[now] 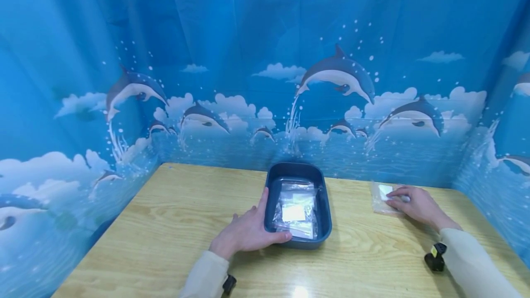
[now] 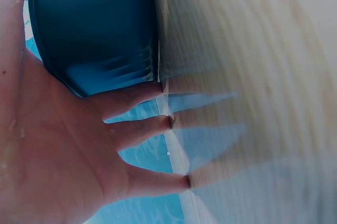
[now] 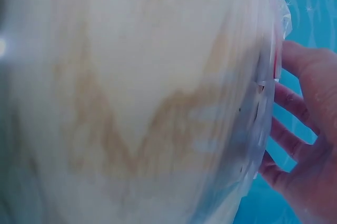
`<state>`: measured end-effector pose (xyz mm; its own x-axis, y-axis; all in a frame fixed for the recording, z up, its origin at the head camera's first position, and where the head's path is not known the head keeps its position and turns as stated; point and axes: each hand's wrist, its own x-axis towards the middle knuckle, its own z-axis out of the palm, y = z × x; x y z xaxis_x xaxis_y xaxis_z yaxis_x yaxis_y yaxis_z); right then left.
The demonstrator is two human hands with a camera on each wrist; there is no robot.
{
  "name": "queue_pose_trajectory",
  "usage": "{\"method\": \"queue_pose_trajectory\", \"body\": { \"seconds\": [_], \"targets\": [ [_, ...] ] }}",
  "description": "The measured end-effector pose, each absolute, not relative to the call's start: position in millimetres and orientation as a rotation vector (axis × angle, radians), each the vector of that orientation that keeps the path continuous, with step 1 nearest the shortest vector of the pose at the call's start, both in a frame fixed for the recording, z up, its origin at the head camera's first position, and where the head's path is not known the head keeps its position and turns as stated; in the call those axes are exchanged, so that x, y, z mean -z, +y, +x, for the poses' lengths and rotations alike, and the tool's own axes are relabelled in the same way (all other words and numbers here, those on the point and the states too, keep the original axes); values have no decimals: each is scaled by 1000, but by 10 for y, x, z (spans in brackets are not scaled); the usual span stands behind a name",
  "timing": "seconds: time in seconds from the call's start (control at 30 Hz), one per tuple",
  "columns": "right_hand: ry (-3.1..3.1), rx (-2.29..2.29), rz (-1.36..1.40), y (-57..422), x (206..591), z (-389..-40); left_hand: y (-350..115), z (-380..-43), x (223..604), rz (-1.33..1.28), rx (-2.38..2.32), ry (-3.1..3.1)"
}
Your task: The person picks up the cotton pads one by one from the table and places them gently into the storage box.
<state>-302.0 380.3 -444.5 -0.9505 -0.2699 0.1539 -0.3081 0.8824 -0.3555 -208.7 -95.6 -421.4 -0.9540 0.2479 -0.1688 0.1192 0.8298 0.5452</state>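
A dark blue rectangular bin [image 1: 327, 217] stands on the table, holding several clear plastic bags [image 1: 296, 190] with white labels. My left hand [image 1: 248, 232] lies against the bin's near left corner, its thumb at the near rim and index finger along the left side. In the left wrist view the other fingers of the left hand [image 2: 63, 145] are spread, their tips on the tabletop beside the bin [image 2: 105, 29]. Farther right, my right hand [image 1: 419, 206] touches a flat clear plastic bag [image 1: 377, 202] with a white label; its fingertips [image 3: 284, 95] meet the bag in the right wrist view.
The light wood table [image 1: 165, 215] ends at the back against a blue curtain [image 1: 248, 59] printed with dolphins and clouds. More of this curtain hangs along the left and right sides. A small black wrist camera [image 1: 434, 257] sits at the right sleeve.
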Motion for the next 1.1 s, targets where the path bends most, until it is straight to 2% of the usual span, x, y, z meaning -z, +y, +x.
{"method": "queue_pose_trajectory", "body": {
  "seconds": [1.1],
  "targets": [
    [-2760,-619,480,3755,4370,-2837,-972,-2095,4229,299,-804,2786]
  ]
}}
